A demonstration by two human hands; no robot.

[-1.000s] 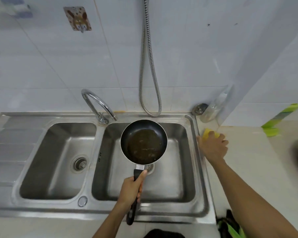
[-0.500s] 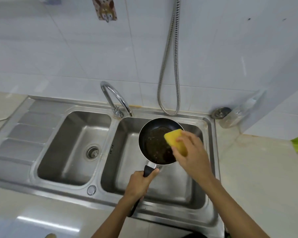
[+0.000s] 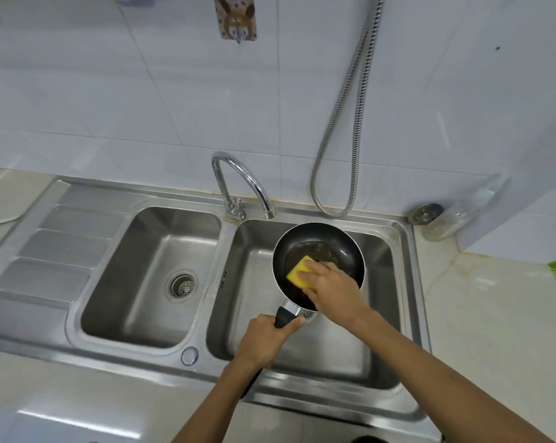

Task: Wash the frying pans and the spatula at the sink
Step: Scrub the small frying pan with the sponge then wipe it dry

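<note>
Over the right basin (image 3: 379, 251) of the double sink, a black frying pan (image 3: 344, 247) is held clear of the basin floor, handle pointing to 6 o'clock toward the person. Left hand (image 3: 264, 342) is clamped around the black handle (image 3: 283, 316), thumb lying along its top. Right hand (image 3: 332, 289) presses a yellow sponge (image 3: 300, 271) flat against the pan's inside; fingers closed down on top of the sponge. Sponge sits at roughly 8 o'clock on the pan floor. Brown residue shows on the pan floor toward 12 o'clock from the sponge. Faucet (image 3: 238, 180) spout ends at about 11 o'clock from the pan, near its rim; cannot tell if any water is running. Left basin (image 3: 136, 251) sits at 9 o'clock. Metal hose (image 3: 353, 123) hangs on the wall at 12 o'clock. No spatula in view.
</note>
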